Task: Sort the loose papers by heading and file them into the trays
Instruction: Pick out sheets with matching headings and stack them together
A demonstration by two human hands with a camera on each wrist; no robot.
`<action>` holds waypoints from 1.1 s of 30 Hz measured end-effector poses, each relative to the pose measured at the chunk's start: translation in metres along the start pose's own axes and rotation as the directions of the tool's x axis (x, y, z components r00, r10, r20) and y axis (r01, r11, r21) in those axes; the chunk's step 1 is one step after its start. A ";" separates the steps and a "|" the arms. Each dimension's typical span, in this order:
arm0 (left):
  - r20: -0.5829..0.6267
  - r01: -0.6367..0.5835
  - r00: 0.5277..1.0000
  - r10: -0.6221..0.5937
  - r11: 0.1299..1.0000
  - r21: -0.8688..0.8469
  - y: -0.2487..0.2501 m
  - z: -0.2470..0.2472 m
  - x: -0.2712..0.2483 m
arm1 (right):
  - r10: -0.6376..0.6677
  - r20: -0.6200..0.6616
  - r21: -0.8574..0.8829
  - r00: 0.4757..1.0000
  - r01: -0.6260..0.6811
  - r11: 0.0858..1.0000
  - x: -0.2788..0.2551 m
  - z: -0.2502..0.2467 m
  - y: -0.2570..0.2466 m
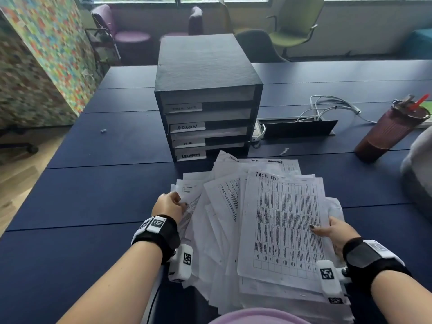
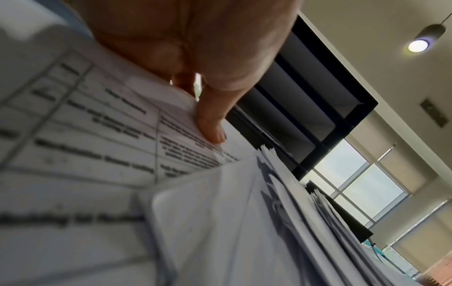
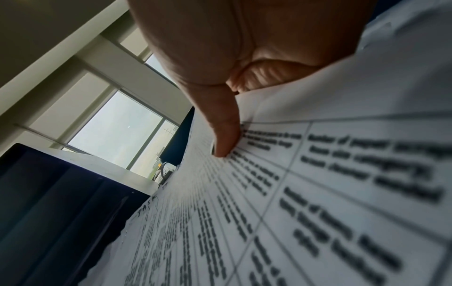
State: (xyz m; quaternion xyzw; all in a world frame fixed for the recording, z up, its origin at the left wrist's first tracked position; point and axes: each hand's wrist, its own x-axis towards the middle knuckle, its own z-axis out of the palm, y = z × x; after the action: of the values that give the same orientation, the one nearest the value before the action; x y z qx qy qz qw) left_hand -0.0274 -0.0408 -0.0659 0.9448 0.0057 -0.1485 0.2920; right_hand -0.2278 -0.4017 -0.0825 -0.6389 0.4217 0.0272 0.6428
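Note:
A messy pile of loose white papers [image 1: 224,230] lies fanned on the dark blue table in front of me. Its top sheet [image 1: 287,225] is a printed table headed "TASK LIST". My right hand [image 1: 327,230] pinches that sheet's right edge, thumb [image 3: 225,139] on top. At the pile's left edge my left hand [image 1: 173,204] pinches a few sheets, thumb [image 2: 210,125] pressed on the print. Behind the pile stands a black tray unit [image 1: 205,90] with stacked trays labelled TASK LIST, ADMIN, H.R and SECURITY.
A maroon tumbler [image 1: 388,132] with a red straw stands at the right. White cables [image 1: 332,108] run into an open black cable hatch [image 1: 301,127] beside the trays. A grey bag [image 1: 418,169] sits at the far right. Chairs stand beyond the table.

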 end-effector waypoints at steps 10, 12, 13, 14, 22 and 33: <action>-0.350 -0.168 0.931 0.106 0.974 -0.153 0.019 -0.073 0.001 | -0.027 0.019 0.056 0.999 0.026 0.998 0.003 -0.002 0.008; -0.410 -0.214 0.904 0.125 0.960 -0.180 0.025 -0.087 -0.001 | -0.038 0.032 0.064 0.999 0.036 0.997 0.008 -0.003 0.013; -0.441 -0.235 0.888 0.129 0.952 -0.194 0.027 -0.093 -0.002 | -0.046 0.036 0.057 0.998 0.044 0.997 0.008 -0.004 0.013; -0.471 -0.251 0.873 0.129 0.945 -0.207 0.029 -0.097 -0.002 | -0.050 0.035 0.057 0.998 0.048 0.997 0.008 -0.004 0.013; -0.669 -0.394 0.735 0.111 0.873 -0.288 0.054 -0.127 -0.012 | -0.033 0.037 0.135 0.999 0.028 0.991 -0.008 0.001 0.004; -0.302 -0.159 0.952 0.054 0.929 -0.334 0.034 -0.045 -0.017 | 0.042 -0.007 0.471 0.999 -0.034 0.881 -0.018 -0.032 0.005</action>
State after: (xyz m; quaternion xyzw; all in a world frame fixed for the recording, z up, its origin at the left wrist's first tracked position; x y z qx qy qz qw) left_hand -0.0281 -0.0426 -0.0070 0.8869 0.0228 0.0099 0.4614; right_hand -0.2583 -0.4188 -0.0705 -0.4555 0.4336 -0.0687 0.7744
